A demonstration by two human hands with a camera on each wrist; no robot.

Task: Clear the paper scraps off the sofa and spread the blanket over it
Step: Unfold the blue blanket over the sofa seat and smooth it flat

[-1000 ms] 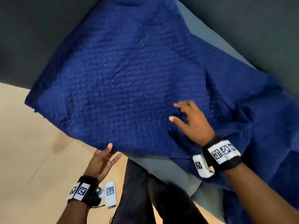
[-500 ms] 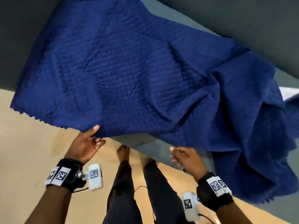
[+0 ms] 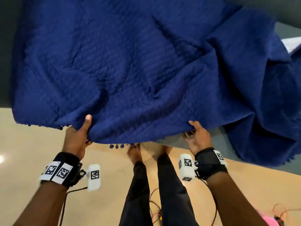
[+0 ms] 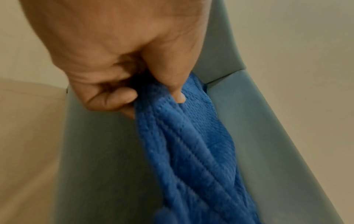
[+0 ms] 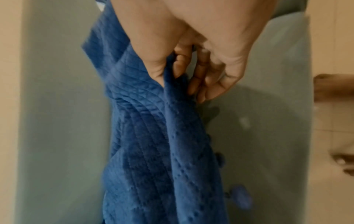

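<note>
A dark blue quilted blanket (image 3: 130, 62) lies rumpled over the grey-blue sofa (image 3: 169, 141), its pom-pom edge hanging toward me. My left hand (image 3: 86, 129) grips that near edge, thumb on top and fingers curled beneath. In the left wrist view the left hand (image 4: 153, 100) bunches the blanket (image 4: 191, 151). My right hand (image 3: 193, 132) holds the same edge further right. Close up, the right hand (image 5: 178, 72) pinches a fold of blanket (image 5: 153, 144) between thumb and fingers. A white paper (image 3: 291, 43) shows at the sofa's far right, partly under the blanket.
Beige floor (image 3: 32, 152) runs along the sofa front, where my bare feet (image 3: 135, 152) stand. Cables (image 3: 154, 207) trail behind my legs and a pink object (image 3: 267, 221) lies at the bottom right. A dark wall (image 3: 6, 46) backs the sofa.
My right hand left the blanket's top and came down to its near edge. Both hands took hold of that edge. The blanket is more rumpled toward the right.
</note>
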